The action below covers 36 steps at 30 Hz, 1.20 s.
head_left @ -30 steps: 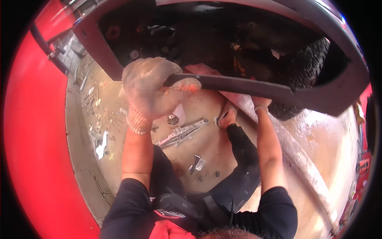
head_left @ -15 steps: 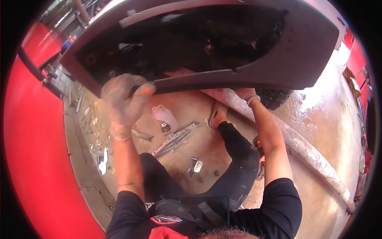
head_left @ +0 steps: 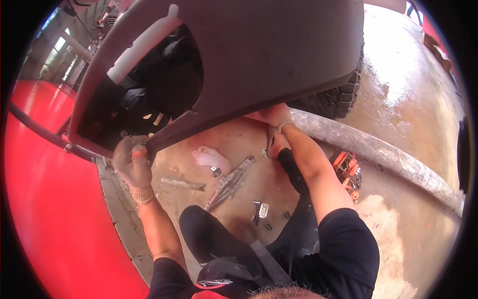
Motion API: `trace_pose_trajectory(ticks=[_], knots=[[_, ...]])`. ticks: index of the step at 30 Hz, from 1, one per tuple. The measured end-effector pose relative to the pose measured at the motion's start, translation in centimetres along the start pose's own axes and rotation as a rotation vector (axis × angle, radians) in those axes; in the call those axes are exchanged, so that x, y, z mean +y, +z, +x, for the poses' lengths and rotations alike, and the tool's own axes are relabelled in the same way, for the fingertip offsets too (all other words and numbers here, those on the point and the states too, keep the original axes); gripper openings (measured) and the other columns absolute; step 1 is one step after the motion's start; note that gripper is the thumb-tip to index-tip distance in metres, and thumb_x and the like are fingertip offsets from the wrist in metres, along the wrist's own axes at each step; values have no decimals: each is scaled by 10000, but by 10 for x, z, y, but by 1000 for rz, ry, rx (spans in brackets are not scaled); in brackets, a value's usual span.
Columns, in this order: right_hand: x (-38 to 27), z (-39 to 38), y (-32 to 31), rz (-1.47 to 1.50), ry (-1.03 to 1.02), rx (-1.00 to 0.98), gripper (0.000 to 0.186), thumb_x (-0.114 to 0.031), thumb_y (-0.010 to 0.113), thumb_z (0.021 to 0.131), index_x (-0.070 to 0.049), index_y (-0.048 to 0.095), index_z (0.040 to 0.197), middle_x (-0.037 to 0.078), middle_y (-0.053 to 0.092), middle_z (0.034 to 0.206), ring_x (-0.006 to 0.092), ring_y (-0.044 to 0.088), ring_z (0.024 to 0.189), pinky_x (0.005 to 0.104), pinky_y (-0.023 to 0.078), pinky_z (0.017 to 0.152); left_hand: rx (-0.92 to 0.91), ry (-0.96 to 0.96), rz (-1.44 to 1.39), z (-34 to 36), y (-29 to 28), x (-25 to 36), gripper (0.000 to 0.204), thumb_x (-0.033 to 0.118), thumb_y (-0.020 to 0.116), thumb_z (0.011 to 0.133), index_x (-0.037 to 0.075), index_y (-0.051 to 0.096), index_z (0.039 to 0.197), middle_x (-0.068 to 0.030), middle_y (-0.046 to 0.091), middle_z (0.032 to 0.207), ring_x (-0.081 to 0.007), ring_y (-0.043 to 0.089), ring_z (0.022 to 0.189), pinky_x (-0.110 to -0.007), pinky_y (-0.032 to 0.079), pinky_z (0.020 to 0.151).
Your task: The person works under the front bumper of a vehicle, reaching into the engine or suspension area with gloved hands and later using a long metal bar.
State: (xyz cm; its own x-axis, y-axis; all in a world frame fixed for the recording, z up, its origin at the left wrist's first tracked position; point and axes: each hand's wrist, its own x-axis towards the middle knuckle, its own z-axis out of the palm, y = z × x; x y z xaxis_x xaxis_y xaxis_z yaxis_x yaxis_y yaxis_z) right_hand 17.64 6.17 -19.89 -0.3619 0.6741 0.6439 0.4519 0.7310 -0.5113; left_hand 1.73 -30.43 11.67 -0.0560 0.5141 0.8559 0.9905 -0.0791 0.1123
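Observation:
A large dark grey vehicle body panel fills the upper middle of the view, tilted up over me. My left hand, in a dirty knit glove, grips the panel's lower left edge. My right hand, also gloved, holds the lower edge further right, partly hidden under the panel. Behind the panel's opening, dark engine parts and a white tube show. My legs in black trousers stretch out on the floor below.
A knobby tyre stands behind the panel at right. On the sandy floor lie a folded metal jack, a white plastic jug, small bolts and orange tools. A concrete kerb runs right; red floor lies left.
The panel has swung upward and closer to me, now covering most of the upper view. Both hands have stayed on its lower edge and moved with it.

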Motion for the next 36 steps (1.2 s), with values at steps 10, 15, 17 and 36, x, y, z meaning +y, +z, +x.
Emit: trace_pose_trajectory(ticks=[10,15,17,36], knots=[[-60,-20,36,160,75,73,497,-510,638,963,-90,752,1204,240,726,1150,372,676,1150,456,540,986,141,-4,-6,-13,-24,-11,838,726,408,1030,-24,715,815,-134,681,774,-260,647,695,-397,498,683],[-52,-25,20,166,30,21,483,-449,549,1042,-88,626,1353,245,715,1179,420,654,1171,472,530,999,44,102,10,2,-13,13,511,469,636,970,5,688,765,-117,643,687,-301,636,654,-407,495,650],[-56,-14,19,159,282,-203,401,-398,522,1051,-102,644,1293,240,719,1141,448,662,1115,519,532,941,3,71,-2,4,-18,15,403,385,700,926,15,695,766,-121,652,696,-315,647,657,-410,498,653],[-46,23,-131,-341,-210,42,442,-433,626,966,-140,699,1289,199,736,1172,430,675,1128,518,536,938,87,160,29,6,-11,7,334,404,856,758,104,710,728,-49,655,671,-245,611,570,-359,441,546]])
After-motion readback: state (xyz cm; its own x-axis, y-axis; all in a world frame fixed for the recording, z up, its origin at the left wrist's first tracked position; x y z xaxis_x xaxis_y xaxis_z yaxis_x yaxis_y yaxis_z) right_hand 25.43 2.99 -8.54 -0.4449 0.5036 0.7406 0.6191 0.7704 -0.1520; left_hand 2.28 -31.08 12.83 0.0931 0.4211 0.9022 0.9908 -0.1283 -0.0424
